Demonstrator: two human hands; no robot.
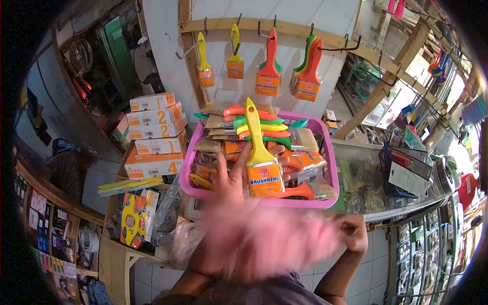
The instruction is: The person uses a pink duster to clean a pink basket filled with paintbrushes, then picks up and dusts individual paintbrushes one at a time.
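My left hand (233,178) holds a paintbrush (260,151) upright, yellow handle up, with an orange and blue wrapper round its bristles. Some of its fingers show behind the brush, and the thumb side is spread. A pink cloth (274,239), smeared by motion, stretches below the brush and covers my left wrist. At its right end, the curled fingers of my right hand (352,232) grip the cloth. Just behind the brush is a pink plastic basket (331,168) full of paintbrushes with red, green and yellow handles.
Several paintbrushes (269,61) hang from hooks on a wooden rail (229,24). Orange and white boxes (155,132) are stacked left of the basket, with a yellow box (136,218) below. A glass counter (376,203) bearing packets lies right. Shelves (432,249) stand at lower right.
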